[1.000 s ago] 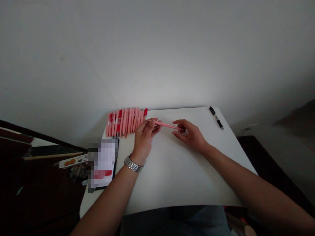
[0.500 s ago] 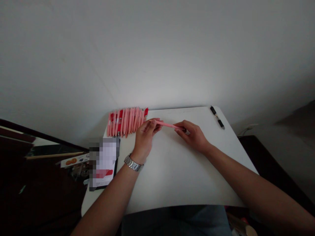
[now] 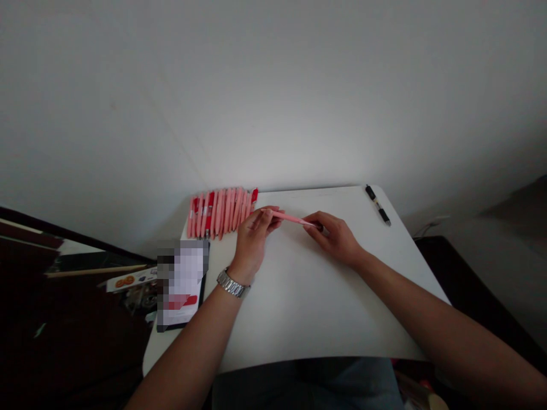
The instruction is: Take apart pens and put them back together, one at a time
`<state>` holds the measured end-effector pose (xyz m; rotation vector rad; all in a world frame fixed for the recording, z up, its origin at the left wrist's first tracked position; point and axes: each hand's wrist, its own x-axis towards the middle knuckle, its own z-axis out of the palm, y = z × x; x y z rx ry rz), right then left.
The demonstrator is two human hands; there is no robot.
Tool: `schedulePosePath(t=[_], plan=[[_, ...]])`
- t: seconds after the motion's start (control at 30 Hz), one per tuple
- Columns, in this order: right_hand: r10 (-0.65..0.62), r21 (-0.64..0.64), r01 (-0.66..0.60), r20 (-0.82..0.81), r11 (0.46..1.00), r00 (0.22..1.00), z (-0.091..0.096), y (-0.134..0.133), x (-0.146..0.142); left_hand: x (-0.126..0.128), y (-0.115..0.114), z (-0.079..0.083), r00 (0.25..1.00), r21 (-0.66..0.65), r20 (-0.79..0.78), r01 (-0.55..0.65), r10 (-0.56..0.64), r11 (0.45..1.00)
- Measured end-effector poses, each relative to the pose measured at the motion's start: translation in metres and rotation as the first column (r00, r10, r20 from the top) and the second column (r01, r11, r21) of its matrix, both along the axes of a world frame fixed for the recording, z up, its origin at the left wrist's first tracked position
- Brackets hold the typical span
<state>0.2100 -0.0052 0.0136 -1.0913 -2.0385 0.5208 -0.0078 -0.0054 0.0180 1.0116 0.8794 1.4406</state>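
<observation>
A slim pink pen is held level above the white table, stretched between both hands. My left hand pinches its left end between thumb and fingers; a metal-band watch is on that wrist. My right hand grips the right end with thumb and forefinger, and that tip is partly hidden by the fingers. Just left of my left hand lies a row of several pink and red pens, side by side at the table's back left corner.
A black pen with a clear section lies at the back right of the table. On the left edge rests a tablet-like device, its screen blurred out. Behind the table rises a plain wall. Clutter sits below, to the left.
Hardly anything differs. Both hands keep hold of the pink pen in nearly the same place; the view has shifted very slightly.
</observation>
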Motion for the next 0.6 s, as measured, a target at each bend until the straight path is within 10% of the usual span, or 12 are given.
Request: schedulePosePath(t=[0.6], plan=[[0.022, 0.019, -0.022, -0.037, 1.000, 0.999, 0.0013, 0.0010, -0.0006, -0.0001, 0.0021, -0.0046, 1.000, 0.061, -0.023, 0.001, 0.000, 0.998]])
